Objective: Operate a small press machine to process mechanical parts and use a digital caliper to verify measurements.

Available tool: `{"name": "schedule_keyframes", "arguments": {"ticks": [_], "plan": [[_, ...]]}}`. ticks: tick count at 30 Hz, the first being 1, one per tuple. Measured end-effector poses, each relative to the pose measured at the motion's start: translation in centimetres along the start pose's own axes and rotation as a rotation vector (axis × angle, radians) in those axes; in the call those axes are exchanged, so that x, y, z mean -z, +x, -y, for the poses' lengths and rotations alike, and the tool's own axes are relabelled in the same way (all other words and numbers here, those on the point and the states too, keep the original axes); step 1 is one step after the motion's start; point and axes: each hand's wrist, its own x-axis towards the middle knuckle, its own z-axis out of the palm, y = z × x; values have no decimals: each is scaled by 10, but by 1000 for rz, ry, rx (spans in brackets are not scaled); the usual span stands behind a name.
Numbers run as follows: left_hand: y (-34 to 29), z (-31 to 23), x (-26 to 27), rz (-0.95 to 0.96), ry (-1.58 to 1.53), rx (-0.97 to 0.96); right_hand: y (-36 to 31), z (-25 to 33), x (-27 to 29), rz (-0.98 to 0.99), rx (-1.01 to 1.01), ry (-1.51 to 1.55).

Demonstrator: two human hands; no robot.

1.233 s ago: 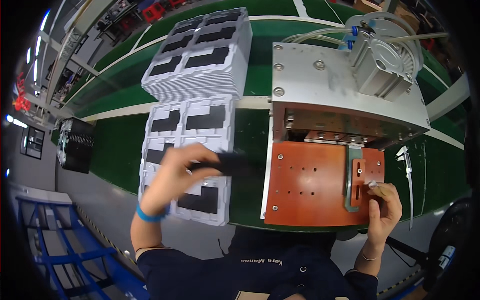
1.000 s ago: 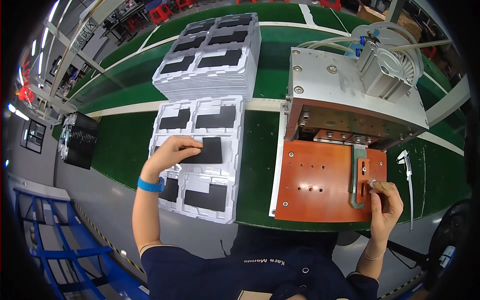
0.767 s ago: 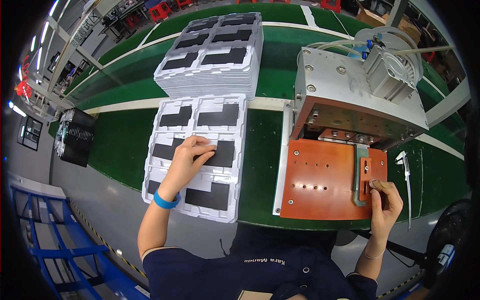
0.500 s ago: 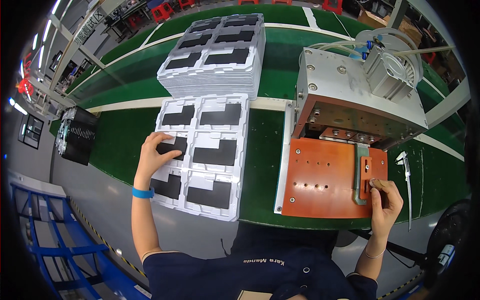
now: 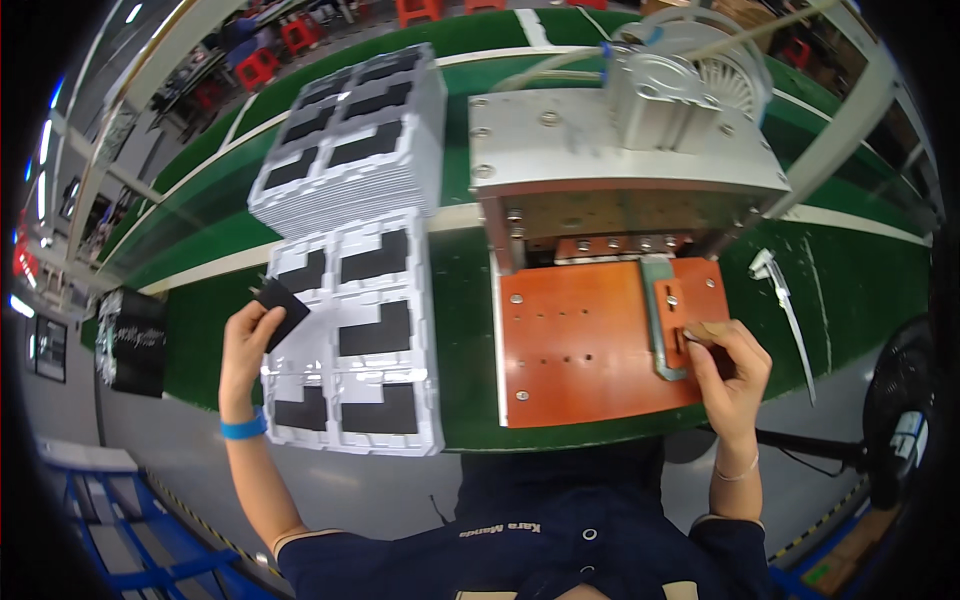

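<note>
My left hand (image 5: 248, 342) grips a flat black piece (image 5: 288, 314) between thumb and fingers. Two thin tabs stick out at its far end. It is held tilted, over the left column of a white moulded tray (image 5: 331, 352), whose pocket there is bare. Black L-shaped pieces (image 5: 376, 328) lie in the other pockets. On the right, my right hand (image 5: 738, 372) has thumb and forefinger closed at the edge of a slotted orange block (image 5: 668, 310); what they pinch is too small to make out. That block sits beside a greenish bar (image 5: 655, 330) on the orange plate (image 5: 570, 385) of a metal press.
A tall stack of white trays (image 5: 345, 200) stands behind the near tray. The press's metal housing (image 5: 620, 160) overhangs the orange plate. A caliper (image 5: 785, 315) lies to its right. A dark bundle (image 5: 131, 342) is at the far left; a black fan (image 5: 900, 420) stands lower right.
My left hand has lifted a black piece out of its tray pocket and moved slightly left. My right hand stays at the orange block. The whole view has swung to the right.
</note>
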Motion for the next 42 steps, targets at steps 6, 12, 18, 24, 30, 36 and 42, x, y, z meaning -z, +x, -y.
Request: {"name": "schedule_keyframes", "arguments": {"ticks": [6,12,18,24,30,36,42], "plan": [[-31,-188,-101,241,-27,-327,5,0,8,5,36,-5],[-43,-229,-189,378,20,-720,22,17,14,129,194,-121],[-51,-218,-191,400,90,-794,36,18,0,383,284,-231],[-66,-200,-188,411,45,-916,50,13,-23,509,351,-290],[-65,-186,-193,393,32,-1000,47,9,-34,475,518,-430],[-60,-185,-193,443,-8,-1040,49,14,-40,466,547,-575],[-58,-187,-192,448,-29,-1026,53,13,-36,361,445,-359]]}}
